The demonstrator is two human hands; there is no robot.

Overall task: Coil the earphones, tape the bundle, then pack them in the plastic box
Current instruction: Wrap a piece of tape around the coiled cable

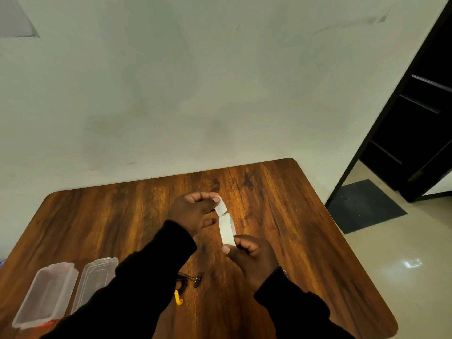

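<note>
Two hands work the tape step. Nearest me, earphones (188,282) lie on the table (281,192), box (46,292) left. My right hand (249,253) pinches the tape (227,230); left hand (195,211) pinches its peeled end. Next, I reckon, wrap the bundle.

place: a plain indoor room, home or small office; which of the two cannot be told
table: a wooden table (281,204) with rounded corners, pushed against the wall
wall: a bare pale wall (195,81) with faint scuff marks
floor: glossy light tiles (396,265) on the right, with a dark mat (364,206) lying on them
doorway: a dark-framed doorway (420,123) at the far right, dark inside
</note>
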